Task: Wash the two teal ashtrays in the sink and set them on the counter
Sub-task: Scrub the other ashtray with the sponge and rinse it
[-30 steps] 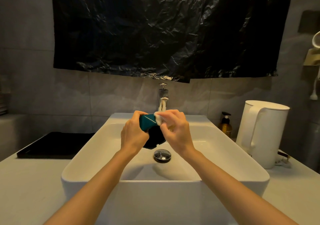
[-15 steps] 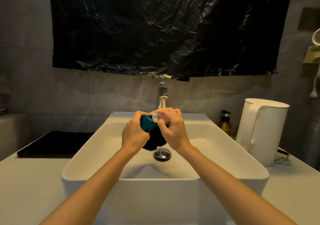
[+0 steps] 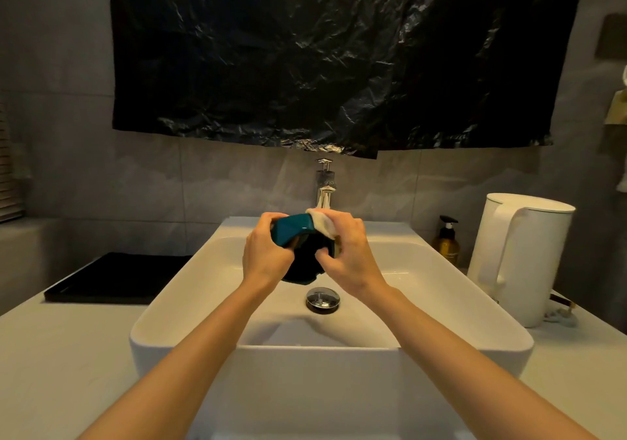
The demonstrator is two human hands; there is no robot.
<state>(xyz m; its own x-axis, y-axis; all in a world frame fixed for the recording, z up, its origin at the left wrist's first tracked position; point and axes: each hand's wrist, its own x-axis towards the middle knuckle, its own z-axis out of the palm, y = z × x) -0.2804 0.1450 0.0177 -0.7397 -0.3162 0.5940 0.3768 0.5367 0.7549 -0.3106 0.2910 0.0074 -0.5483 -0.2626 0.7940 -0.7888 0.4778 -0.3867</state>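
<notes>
Gripping a teal glazed ashtray by its 9 o'clock rim with the left hand, fingers curled round the edge, tilted above the white rectangular ceramic sink, at 12 o'clock from the chrome drain plug. Pressing a soft white pad onto the 1 o'clock rim with the right hand, fingers and thumb pinched on it. Flanked by a flat black tray at 9 o'clock and a white plastic kettle at 3 o'clock.
</notes>
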